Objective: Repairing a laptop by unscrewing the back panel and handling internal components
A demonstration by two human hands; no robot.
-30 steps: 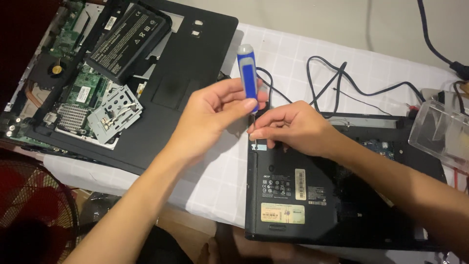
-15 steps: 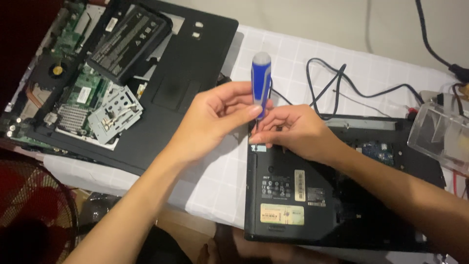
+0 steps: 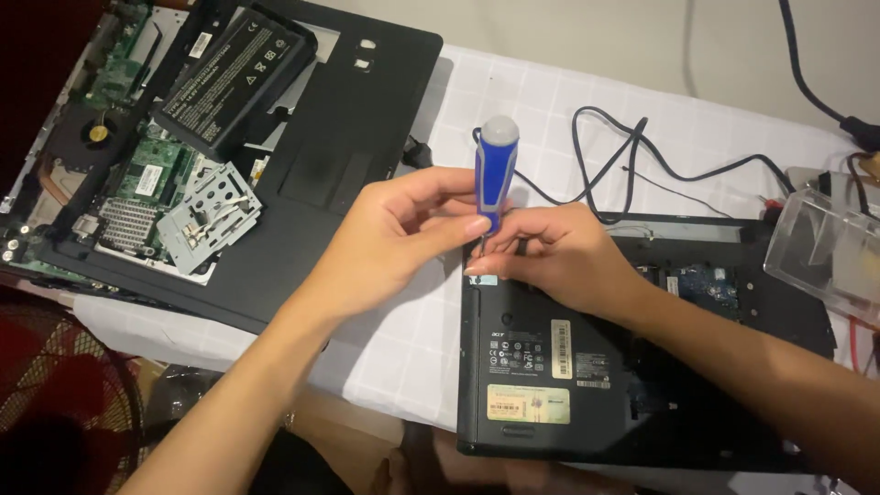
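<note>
A blue screwdriver (image 3: 496, 174) with a grey cap stands nearly upright over the top left corner of a black laptop (image 3: 550, 376) that lies bottom up. My left hand (image 3: 403, 243) pinches the lower end of the handle between thumb and fingers. My right hand (image 3: 559, 252) rests on the laptop's corner with its fingertips at the screwdriver's shaft near the tip. The tip itself is hidden between my fingers.
A second, opened laptop (image 3: 229, 165) with bare circuit boards lies at the left; a black battery (image 3: 234, 78) and a metal drive bracket (image 3: 211, 215) rest on it. Black cables (image 3: 642, 156) run across the white checked cloth (image 3: 394, 339). A clear plastic box (image 3: 830, 252) sits at the right, a fan grille (image 3: 64, 394) below left.
The screwdriver handle has shifted slightly right and stands more upright. Both hands have stayed at the laptop's corner.
</note>
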